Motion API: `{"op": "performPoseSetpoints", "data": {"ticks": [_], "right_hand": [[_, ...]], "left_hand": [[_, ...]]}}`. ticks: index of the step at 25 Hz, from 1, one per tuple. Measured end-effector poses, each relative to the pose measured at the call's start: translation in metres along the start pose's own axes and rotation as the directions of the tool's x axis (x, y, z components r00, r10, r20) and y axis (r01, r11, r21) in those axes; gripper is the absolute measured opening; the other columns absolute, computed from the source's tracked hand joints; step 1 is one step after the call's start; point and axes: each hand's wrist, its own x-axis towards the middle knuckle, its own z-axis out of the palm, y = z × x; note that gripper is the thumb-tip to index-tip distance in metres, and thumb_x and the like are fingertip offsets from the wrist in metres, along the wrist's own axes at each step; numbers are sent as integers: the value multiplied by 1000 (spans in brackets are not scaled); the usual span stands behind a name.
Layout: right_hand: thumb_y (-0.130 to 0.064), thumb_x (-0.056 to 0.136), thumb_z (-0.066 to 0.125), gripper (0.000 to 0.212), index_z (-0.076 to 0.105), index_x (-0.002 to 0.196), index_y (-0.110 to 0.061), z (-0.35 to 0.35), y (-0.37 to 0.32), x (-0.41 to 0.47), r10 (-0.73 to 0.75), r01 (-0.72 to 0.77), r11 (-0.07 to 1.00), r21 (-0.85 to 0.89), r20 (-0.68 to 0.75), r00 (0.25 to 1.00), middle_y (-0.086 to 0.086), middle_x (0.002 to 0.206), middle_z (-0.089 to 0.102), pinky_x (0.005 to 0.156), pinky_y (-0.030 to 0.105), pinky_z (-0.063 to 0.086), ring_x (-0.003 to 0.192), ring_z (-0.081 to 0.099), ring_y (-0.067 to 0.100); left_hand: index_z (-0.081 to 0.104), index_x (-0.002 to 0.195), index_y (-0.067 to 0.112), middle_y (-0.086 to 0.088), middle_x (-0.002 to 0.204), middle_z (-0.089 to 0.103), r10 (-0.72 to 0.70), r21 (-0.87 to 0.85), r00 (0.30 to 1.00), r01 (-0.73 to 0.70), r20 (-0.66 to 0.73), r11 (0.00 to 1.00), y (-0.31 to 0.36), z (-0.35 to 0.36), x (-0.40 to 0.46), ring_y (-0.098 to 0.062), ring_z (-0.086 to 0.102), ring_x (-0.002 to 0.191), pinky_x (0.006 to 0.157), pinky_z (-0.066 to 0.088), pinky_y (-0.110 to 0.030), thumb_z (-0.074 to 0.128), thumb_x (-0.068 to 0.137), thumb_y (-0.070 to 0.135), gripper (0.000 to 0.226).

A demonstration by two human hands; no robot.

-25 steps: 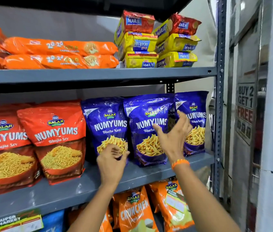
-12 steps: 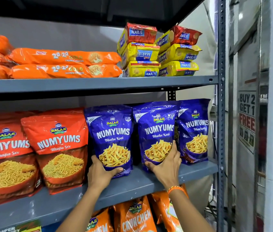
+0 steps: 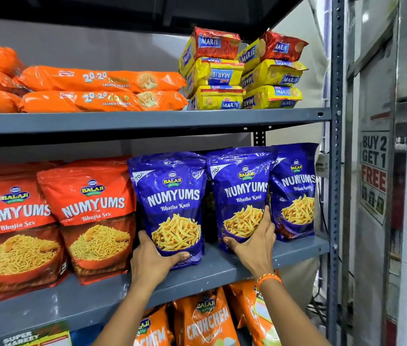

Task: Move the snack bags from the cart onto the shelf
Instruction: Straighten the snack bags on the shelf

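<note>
Starting at the left end of the middle shelf [image 3: 222, 268], two orange Bhujia Sev bags [image 3: 90, 221] stand in a tidy row, leaning back a touch. Just right of them on the same shelf, the left hand [image 3: 152, 260] cups the bottom corner of the first blue Bhatha Kani bag [image 3: 175, 208], thumb across the front hem, fingers wrapped behind — closed on the bag. This one sits right at the shelf's front lip, its base close to overhanging, so my call is to slide it back rather than lift: keep the base flat on the shelf and push from low down, or the top will flop forward.

Further right along the shelf, the right hand [image 3: 252, 243], orange band at the wrist, grips the second blue bag [image 3: 242, 196] low at its base, thumb under the front, fingers up its right edge. That bag overlaps the third blue bag [image 3: 295, 191], which stands nearest the shelf's right upright [image 3: 335, 171]. I'd ease the second bag leftward so the three fronts line up, labels facing out.

Soft pouches these, air-filled and slippery; squeeze gently. No cart shows from here, so how many bags remain I cannot tell.
</note>
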Motion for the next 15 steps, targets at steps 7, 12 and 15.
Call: {"op": "performPoseSetpoints", "data": {"ticks": [7,12,15], "right_hand": [[-41,52,95,143,-4,153,-30,-2,-5,-2,8,-8,1000,6,-11,1000,17,155,25,117,54,25,142,25,40],[-37,54,95,126,18,151,-12,4,-56,-53,-101,140,983,119,-283,954,13,155,26,119,46,19,144,25,33],[-24,58,94,95,42,136,-12,46,-111,-112,-235,291,913,284,-215,948,6,134,44,106,33,41,121,46,25]], "left_hand": [[42,129,14,-6,124,67,28,-112,1000,-27,7,993,-7,-9,-8,-27,65,115,92,56,-39,97,43,50,108],[52,112,19,-3,107,63,121,-166,877,-220,-465,961,-38,-79,-21,-19,61,99,90,53,-36,96,54,38,75],[49,115,9,-13,112,58,29,-121,713,-159,-700,980,-77,-154,-12,-31,57,104,94,48,-47,96,57,32,78]]}}
